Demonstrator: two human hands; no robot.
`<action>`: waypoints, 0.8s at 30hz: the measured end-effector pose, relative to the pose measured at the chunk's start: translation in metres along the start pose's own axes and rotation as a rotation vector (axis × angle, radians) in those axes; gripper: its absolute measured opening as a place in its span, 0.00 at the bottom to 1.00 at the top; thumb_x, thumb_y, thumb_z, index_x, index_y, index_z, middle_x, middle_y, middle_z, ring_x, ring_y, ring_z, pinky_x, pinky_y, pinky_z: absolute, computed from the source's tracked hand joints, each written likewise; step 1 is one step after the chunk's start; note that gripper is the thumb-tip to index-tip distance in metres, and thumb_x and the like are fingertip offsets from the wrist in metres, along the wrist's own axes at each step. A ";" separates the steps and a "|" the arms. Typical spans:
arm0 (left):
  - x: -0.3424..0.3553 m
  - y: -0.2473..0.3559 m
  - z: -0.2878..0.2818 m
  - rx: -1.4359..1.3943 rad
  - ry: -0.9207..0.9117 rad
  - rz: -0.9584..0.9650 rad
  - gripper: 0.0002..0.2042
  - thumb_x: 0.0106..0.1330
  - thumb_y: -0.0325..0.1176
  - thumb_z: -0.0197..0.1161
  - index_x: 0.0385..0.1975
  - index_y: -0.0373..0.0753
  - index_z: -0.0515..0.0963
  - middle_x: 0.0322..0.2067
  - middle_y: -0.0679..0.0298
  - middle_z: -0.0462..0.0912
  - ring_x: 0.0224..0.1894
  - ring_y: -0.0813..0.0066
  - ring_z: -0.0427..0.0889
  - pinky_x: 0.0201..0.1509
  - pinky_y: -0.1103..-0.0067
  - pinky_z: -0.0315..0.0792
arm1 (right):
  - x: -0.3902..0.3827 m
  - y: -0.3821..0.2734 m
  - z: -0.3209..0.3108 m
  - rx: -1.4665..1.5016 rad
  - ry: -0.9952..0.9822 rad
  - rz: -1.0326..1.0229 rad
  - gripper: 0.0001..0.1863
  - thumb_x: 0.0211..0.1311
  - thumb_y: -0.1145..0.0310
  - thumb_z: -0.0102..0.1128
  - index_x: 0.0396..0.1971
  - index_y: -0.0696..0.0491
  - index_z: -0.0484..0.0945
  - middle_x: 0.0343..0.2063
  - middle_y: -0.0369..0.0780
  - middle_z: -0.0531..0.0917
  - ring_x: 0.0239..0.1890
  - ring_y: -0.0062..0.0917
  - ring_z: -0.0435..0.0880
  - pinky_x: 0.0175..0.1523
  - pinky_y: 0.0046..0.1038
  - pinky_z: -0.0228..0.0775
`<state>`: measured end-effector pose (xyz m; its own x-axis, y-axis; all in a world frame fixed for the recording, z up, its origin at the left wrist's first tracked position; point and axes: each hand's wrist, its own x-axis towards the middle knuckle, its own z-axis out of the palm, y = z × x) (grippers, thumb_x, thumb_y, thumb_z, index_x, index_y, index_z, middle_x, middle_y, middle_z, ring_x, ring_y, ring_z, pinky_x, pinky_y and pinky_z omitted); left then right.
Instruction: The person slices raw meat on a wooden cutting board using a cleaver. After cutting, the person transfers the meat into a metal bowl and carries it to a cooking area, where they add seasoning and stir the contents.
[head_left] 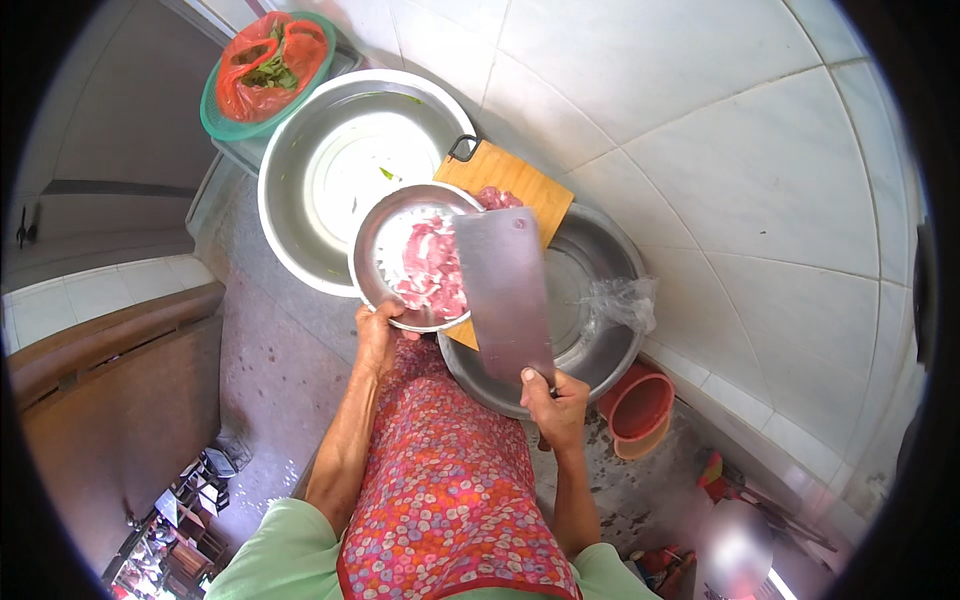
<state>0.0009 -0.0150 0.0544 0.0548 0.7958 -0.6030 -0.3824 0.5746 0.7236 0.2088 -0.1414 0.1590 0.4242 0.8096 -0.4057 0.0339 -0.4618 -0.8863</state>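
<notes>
My left hand grips the near rim of a small steel bowl, thumb over the edge. Sliced raw pink meat lies inside that bowl. In my right hand is a broad cleaver, its wide blade slanting up to the bowl's right edge and hiding part of it. Under the blade and bowl lies a wooden cutting board with a black handle. More raw meat sits on the board just beyond the bowl, partly covered by the blade.
A large steel basin with water and green leaf bits stands at left. The board rests across a grey basin, with a clear plastic bag on its rim. A green basket holds a red bag of greens. Red bucket at right.
</notes>
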 end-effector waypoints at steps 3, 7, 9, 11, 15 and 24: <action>0.013 0.001 -0.011 -0.183 0.043 -0.003 0.08 0.55 0.24 0.51 0.33 0.28 0.71 0.27 0.57 0.77 0.25 0.68 0.78 0.19 0.74 0.78 | 0.016 0.032 -0.013 0.153 0.062 0.060 0.14 0.57 0.69 0.56 0.14 0.59 0.73 0.10 0.34 0.73 0.10 0.13 0.65 0.16 0.19 0.56; 0.044 0.003 -0.028 -0.328 0.023 0.009 0.09 0.56 0.25 0.52 0.36 0.32 0.73 0.36 0.60 0.79 0.40 0.67 0.78 0.42 0.71 0.73 | 0.049 0.071 -0.017 0.398 0.225 0.189 0.13 0.56 0.69 0.57 0.15 0.59 0.70 0.08 0.41 0.71 0.07 0.19 0.64 0.12 0.20 0.54; 0.053 0.017 -0.018 -0.351 -0.007 -0.012 0.09 0.57 0.26 0.51 0.36 0.34 0.73 0.37 0.60 0.78 0.42 0.67 0.76 0.44 0.70 0.71 | 0.067 0.101 -0.021 0.483 0.256 0.214 0.12 0.55 0.69 0.58 0.17 0.58 0.69 0.08 0.41 0.71 0.06 0.20 0.64 0.11 0.21 0.54; 0.062 0.026 -0.011 -0.378 -0.061 -0.026 0.10 0.58 0.26 0.51 0.39 0.34 0.72 0.39 0.60 0.78 0.44 0.67 0.77 0.46 0.71 0.71 | 0.082 0.112 -0.024 0.489 0.244 0.230 0.13 0.54 0.68 0.58 0.16 0.59 0.69 0.09 0.42 0.72 0.06 0.20 0.65 0.12 0.22 0.55; 0.076 0.027 0.021 -0.434 -0.188 -0.088 0.06 0.59 0.26 0.50 0.35 0.37 0.72 0.38 0.63 0.77 0.45 0.69 0.75 0.46 0.70 0.70 | 0.111 0.113 -0.027 0.461 0.206 0.280 0.14 0.53 0.67 0.59 0.16 0.59 0.69 0.09 0.41 0.71 0.07 0.20 0.65 0.12 0.22 0.55; 0.095 -0.009 0.076 -0.384 -0.132 -0.158 0.07 0.57 0.28 0.51 0.34 0.40 0.72 0.36 0.63 0.79 0.40 0.67 0.76 0.45 0.74 0.65 | 0.159 0.086 -0.031 0.218 -0.135 0.213 0.11 0.53 0.66 0.60 0.23 0.59 0.76 0.09 0.37 0.71 0.06 0.15 0.62 0.11 0.19 0.52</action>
<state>0.0800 0.0698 0.0165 0.2486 0.7355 -0.6303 -0.6738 0.5988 0.4330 0.3066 -0.0637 0.0256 0.2767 0.7509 -0.5997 -0.2428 -0.5491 -0.7997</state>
